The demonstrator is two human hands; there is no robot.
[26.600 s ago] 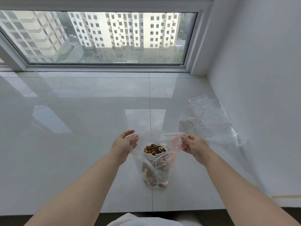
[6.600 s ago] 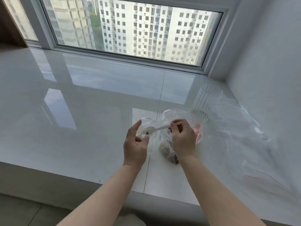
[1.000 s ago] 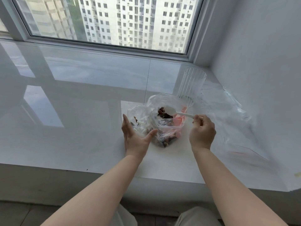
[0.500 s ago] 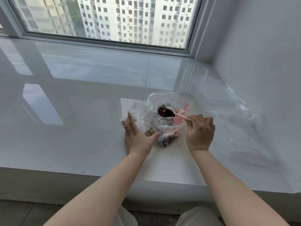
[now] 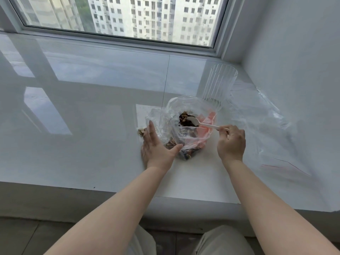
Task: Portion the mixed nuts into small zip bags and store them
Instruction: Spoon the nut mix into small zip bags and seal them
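Plastic nut bag (image 5: pixel 185 124) stands open beside the glass (image 5: pixel 219 85). Right hand (image 5: pixel 230 142) pinches a white spoon (image 5: pixel 199 123) over its mouth — left hand (image 5: pixel 156 148), fingers straight, steadies a small zip bag (image 5: pixel 156 122). Portioning looks barely begun; sealing and storing remain.

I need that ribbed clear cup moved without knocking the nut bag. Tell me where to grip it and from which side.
Grip the ribbed clear cup round its upper wall, just below the rim, probably coming from the right or from above. It stands upright, its straight ribbed sides suit a wrap grip, and the bag of nuts crowds its near left base. The right hand is nearer but holds the white spoon.
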